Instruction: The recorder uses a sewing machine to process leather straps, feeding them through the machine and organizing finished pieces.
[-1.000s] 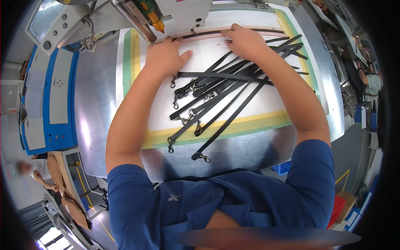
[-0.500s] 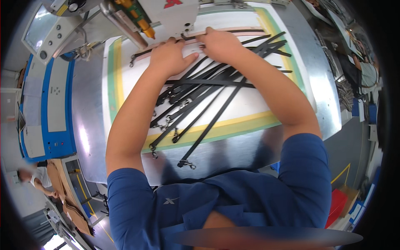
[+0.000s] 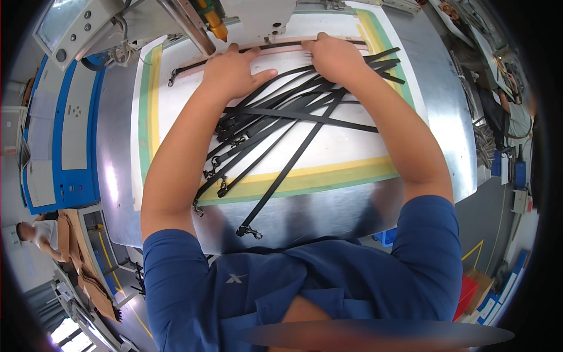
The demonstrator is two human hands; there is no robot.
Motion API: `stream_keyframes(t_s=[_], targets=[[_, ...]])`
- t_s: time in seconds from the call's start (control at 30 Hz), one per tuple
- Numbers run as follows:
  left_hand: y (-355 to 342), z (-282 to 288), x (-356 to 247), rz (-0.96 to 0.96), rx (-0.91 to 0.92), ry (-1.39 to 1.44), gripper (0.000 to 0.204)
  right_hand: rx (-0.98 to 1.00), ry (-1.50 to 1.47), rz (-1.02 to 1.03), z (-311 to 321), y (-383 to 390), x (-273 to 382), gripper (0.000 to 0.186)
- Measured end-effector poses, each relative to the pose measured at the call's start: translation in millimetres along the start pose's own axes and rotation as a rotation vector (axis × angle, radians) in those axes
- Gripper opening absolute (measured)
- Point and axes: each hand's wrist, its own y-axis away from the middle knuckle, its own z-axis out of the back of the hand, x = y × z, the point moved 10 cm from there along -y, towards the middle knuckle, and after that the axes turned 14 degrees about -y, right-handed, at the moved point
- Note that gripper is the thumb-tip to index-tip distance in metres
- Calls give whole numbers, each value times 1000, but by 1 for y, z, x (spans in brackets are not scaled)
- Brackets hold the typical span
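Observation:
My left hand [image 3: 234,73] and my right hand [image 3: 334,57] lie flat, fingers together, pressing a long pink template [image 3: 193,64] with a black strap in it against the white work plate [image 3: 170,123] under the sewing machine head [image 3: 258,17]. A loose bundle of several black straps [image 3: 275,117] with metal clasps at their near ends fans out across the plate between my forearms. One strap's clasp [image 3: 248,232] reaches the metal table's near edge.
A blue and white control panel [image 3: 56,135] stands at the left of the metal table [image 3: 451,129]. A seated person [image 3: 35,234] is at the lower left, another person [image 3: 516,117] at the right. Red and blue boxes [image 3: 472,293] sit on the floor at lower right.
The view has shifted, so the plate and straps sit lower and more to the right in the picture. Both hands stay pressed on the template at the machine head.

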Motion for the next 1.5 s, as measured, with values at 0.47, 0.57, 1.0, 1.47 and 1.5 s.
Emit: stream_keyframes(t_s=[0.47, 0.57, 1.0, 1.47, 1.5], targets=[[-21, 15, -50, -30, -61, 19, 80, -23, -24, 96, 11, 2, -4, 43], [-26, 10, -46, -24, -27, 25, 80, -41, -11, 62, 23, 7, -22, 24], [-39, 13, -68, -14, 17, 21, 82, 86, -4, -4, 28, 11, -50, 29], [-46, 9, -88, -5, -61, 5, 72, -7, -57, 1, 23, 13, -74, 29], [-46, 9, -89, -11, -75, 9, 71, -31, -67, -21, 24, 14, -77, 29]])
